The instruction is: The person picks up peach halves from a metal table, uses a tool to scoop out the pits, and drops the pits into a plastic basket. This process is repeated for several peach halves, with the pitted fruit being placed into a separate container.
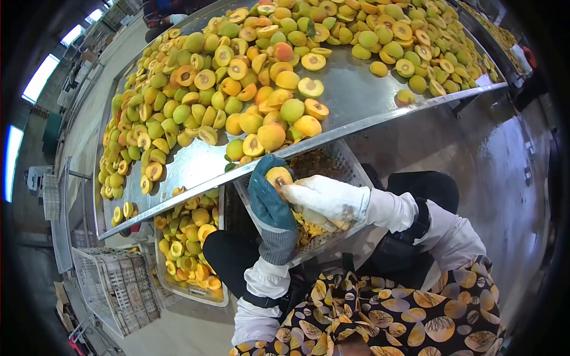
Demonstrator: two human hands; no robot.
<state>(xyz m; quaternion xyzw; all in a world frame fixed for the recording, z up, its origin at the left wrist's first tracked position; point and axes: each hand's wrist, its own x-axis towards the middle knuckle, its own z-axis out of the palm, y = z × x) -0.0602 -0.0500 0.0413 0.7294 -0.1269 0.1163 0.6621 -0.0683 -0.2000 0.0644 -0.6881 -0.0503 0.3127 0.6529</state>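
Observation:
My left hand [268, 202], in a teal coated glove with a grey knit cuff, is closed around a cut yellow peach half [276, 176] just below the table's front edge. Its cut face is turned towards my right hand [329, 199]. That hand wears a white glove, its fingers curled together with their tips at the fruit. Whatever they may grip is hidden by the glove. Beneath both hands stands a plastic crate [354, 161] with brown and yellow scraps in it. Many peach halves [252, 145] are heaped on the metal table [350, 113] above.
A white crate [221, 300] of peach halves stands on the floor left of my knees. Further left are stacked crates [122, 291]. The table's raised metal rim [380, 116] runs close above my hands. Another person's sleeve [155, 15] shows at the far edge.

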